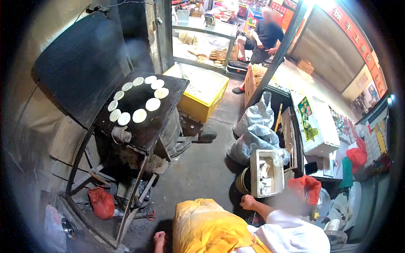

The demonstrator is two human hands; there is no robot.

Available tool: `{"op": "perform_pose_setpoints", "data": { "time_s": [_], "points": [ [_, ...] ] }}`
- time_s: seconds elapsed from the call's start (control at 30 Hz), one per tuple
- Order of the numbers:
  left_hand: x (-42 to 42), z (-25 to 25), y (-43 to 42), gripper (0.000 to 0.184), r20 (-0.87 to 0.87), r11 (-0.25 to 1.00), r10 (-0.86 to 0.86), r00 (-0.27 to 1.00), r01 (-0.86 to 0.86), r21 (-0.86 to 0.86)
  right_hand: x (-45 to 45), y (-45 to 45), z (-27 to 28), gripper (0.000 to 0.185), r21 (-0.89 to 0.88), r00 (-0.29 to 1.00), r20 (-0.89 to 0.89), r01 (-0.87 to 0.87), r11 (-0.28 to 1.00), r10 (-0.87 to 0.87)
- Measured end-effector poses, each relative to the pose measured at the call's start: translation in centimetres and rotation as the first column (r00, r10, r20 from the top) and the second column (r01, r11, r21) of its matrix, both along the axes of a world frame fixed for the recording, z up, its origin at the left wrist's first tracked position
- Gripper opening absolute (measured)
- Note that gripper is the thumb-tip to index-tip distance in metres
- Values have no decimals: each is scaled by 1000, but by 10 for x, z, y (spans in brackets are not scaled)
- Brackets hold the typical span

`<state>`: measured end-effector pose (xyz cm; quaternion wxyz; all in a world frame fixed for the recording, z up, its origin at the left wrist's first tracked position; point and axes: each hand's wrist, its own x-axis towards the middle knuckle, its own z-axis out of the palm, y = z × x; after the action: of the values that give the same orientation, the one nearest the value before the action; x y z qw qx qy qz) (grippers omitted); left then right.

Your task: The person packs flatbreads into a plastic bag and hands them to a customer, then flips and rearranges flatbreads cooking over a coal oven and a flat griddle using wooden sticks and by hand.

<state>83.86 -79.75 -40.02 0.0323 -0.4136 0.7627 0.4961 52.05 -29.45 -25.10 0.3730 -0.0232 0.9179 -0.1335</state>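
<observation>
My right hand (248,202) is closed in a loose fist beside the white foam box (275,192), with nothing visible in it. At the bottom edge, my left hand (160,238) is curled shut left of my yellow apron (211,225); nothing shows in it. On the dark griddle (126,99), away from both hands, several pale dough rounds (139,116) lie in a ring. A black raised lid (80,63) stands behind them. A small cloth-like lump (121,135) sits at the griddle's near corner.
A yellow box (201,101) stands beyond the griddle, before a glass food counter (202,40). Grey sacks (257,141), a white carton (314,122) and a red bag (304,189) line the right. A person (268,36) sits outside. A red bag (101,203) lies below the griddle.
</observation>
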Motion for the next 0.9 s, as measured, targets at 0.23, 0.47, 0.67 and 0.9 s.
{"op": "perform_pose_setpoints", "data": {
  "time_s": [0.23, 0.47, 0.67, 0.9],
  "points": [
    [-57, 86, 13, 29, 248, 967, 107, 963, -158, 197, -15, -31, -12, 16, -114, 996, -64, -71, 991, 64],
    [-2, 30, -14, 24, 140, 991, 28, 990, -46, 129, 6, -48, -3, 17, -190, 993, -69, 80, 979, -95],
    [55, 8, -43, 12, 145, 991, -130, 981, 134, -14, 54, -46, -10, 20, -77, 972, 105, 218, 973, -209],
    [115, -8, -66, 25, 78, 998, 17, 997, -13, -55, 106, -67, -28, 34, 9, 995, -58, 78, 997, -78]
  ]
}}
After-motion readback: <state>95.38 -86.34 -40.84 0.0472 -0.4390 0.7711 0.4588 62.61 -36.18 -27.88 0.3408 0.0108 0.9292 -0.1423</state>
